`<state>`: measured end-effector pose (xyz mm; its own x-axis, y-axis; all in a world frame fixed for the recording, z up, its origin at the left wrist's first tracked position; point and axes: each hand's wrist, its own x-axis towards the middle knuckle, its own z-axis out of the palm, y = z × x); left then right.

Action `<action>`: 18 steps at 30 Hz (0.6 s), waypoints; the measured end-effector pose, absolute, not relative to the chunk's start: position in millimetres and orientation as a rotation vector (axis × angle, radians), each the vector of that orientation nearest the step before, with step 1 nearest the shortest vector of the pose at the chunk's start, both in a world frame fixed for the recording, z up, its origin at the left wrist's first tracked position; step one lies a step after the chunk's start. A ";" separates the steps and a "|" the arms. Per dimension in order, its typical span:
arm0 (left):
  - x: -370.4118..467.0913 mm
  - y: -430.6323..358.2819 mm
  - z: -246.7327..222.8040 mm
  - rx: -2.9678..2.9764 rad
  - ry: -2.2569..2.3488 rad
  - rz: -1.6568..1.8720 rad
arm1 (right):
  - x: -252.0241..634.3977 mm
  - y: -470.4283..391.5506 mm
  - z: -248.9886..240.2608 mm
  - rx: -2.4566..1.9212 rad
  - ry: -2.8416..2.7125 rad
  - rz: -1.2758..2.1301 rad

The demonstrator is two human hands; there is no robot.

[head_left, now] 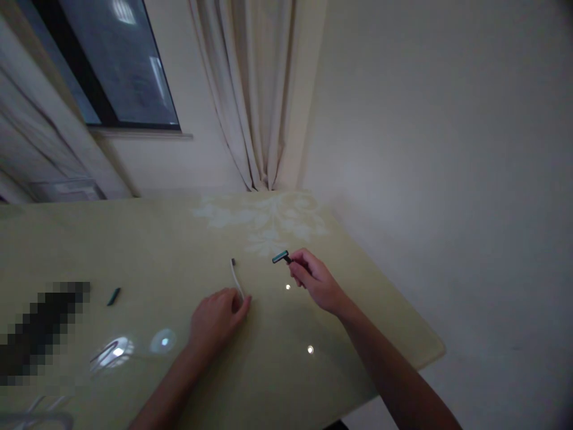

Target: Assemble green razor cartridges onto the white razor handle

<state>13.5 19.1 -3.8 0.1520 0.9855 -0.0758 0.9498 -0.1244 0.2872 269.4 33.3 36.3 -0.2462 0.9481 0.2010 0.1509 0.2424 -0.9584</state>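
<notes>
I see my left hand (219, 313) low on the shiny yellow-green table (268, 370). Its fingers are curled and its thumb sticks out to the right. The thin white toothbrush (237, 279) sits between the thumb and fingers, with its dark head pointing away from me. I cannot tell if I grip it or just touch it, as its near end is hidden. Well off to the left lies a small dark green piece (114, 296). My right hand (316, 280) is a bit farther out, fingers pinched closed on the handle of a razor (280, 257). The green razor head points left, near the toothbrush but apart from it. Past the table hang a pale curtain (255, 89) and, to its left, a dark window (129, 65).
</notes>
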 end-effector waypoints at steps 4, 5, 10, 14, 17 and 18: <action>11.7 20.5 -4.8 2.154 1.883 0.171 | 296.3 49.9 31.4 -1.241 -1.673 0.919; 11.4 20.8 -5.2 2.146 1.889 0.164 | 304.2 55.5 28.3 -1.323 -1.681 0.875; 11.7 22.4 -5.9 2.092 1.928 0.134 | 340.7 83.4 12.9 -1.578 -1.645 0.753; 11.2 21.6 -3.5 2.066 1.932 0.123 | 353.6 91.6 3.1 -1.682 -1.609 0.672; 9.4 19.8 -1.5 2.048 1.933 0.118 | 352.6 89.5 -5.3 -1.740 -1.591 0.628; 8.6 19.3 -1.1 2.042 1.936 0.120 | 351.4 88.4 -8.0 -1.755 -1.591 0.618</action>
